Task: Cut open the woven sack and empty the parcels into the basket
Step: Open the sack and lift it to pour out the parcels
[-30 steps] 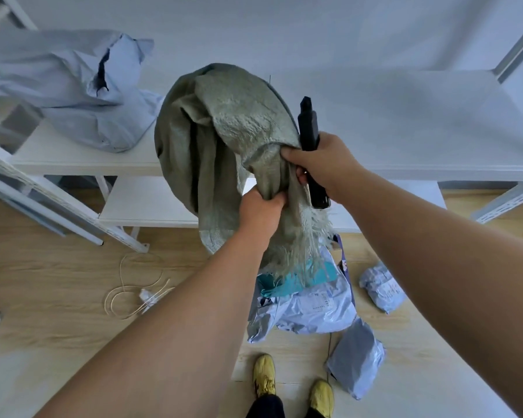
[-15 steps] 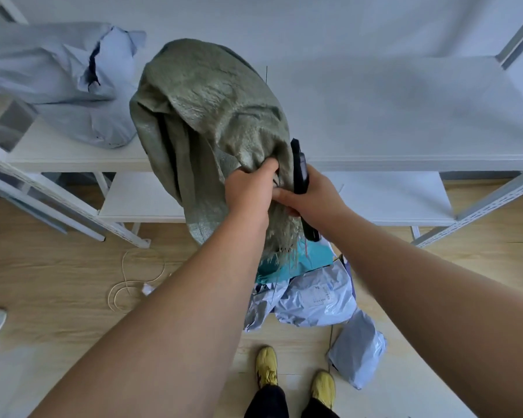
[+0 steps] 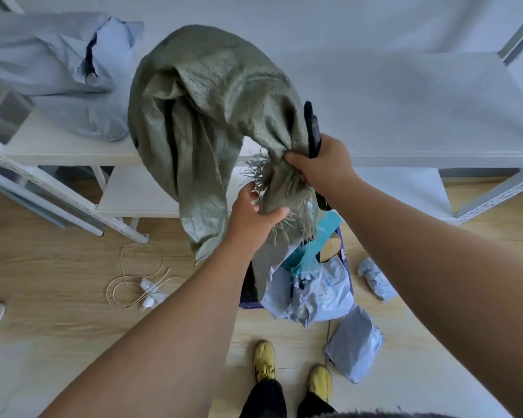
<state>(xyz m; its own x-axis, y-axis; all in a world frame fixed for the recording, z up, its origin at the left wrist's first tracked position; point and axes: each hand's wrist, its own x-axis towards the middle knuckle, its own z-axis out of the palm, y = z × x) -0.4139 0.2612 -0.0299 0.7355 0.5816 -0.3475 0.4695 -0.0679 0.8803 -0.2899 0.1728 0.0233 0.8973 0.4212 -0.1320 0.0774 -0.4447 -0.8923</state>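
The grey-green woven sack (image 3: 206,116) hangs limp and crumpled in the air above the floor. My right hand (image 3: 323,164) grips its frayed cut edge together with a black cutter (image 3: 312,131) that sticks up past the fingers. My left hand (image 3: 251,212) holds the frayed edge lower down. Below the hands a dark blue basket (image 3: 346,260) stands on the floor, filled with grey and teal parcels (image 3: 323,294). Two grey parcels lie outside the basket, one (image 3: 354,342) near my feet and one (image 3: 375,279) to the right.
A white metal shelf unit (image 3: 405,122) runs across behind the sack, with a crumpled blue-grey bag (image 3: 61,73) on its left end. A loop of cord and white scraps (image 3: 142,285) lie on the wooden floor at left. My yellow shoes (image 3: 293,372) stand below the basket.
My right hand with the cutter has risen and moved right, while my left hand has dropped lower on the frayed edge. The sack has spread wider between the hands.
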